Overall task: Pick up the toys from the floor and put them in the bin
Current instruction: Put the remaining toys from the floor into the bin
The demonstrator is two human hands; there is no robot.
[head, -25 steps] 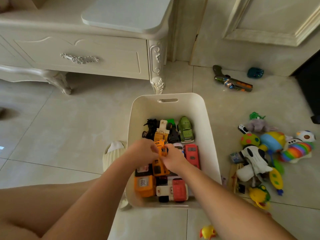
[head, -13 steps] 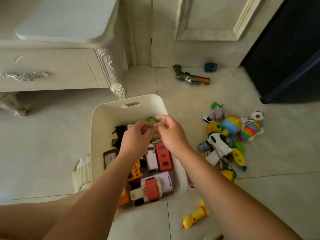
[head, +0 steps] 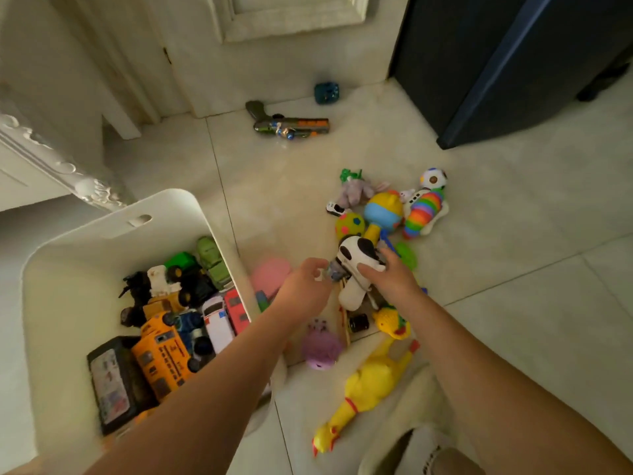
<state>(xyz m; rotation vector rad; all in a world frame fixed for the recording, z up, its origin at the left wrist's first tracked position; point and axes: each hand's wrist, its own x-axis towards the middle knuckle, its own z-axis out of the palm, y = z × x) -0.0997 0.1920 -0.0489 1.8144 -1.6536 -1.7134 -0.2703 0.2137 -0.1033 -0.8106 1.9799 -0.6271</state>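
Observation:
The cream bin [head: 113, 224] stands on the floor at the left, holding several toy cars, an orange bus [head: 164, 354] among them. To its right lies a pile of toys. My right hand [head: 387, 272] grips the black and white toy dog [head: 356, 258] in that pile. My left hand [head: 305, 286] is just left of the dog, its fingertips pinched on a small greyish piece [head: 330, 274] beside it. A yellow rubber chicken [head: 363, 385], a purple ball [head: 320, 349], a rainbow caterpillar [head: 423, 214] and a blue and yellow rattle [head: 383, 210] lie around.
A toy gun [head: 291, 123] and a small teal cube [head: 326, 93] lie far back by the door frame. A dark cabinet [head: 513, 63] fills the upper right. A white ornate cabinet [head: 41, 156] stands at the left. A slippered foot [head: 421, 450] is at the bottom.
Both hands left the bin and moved right to the toy pile. My right hand has closed on the toy dog. The view has turned to the right.

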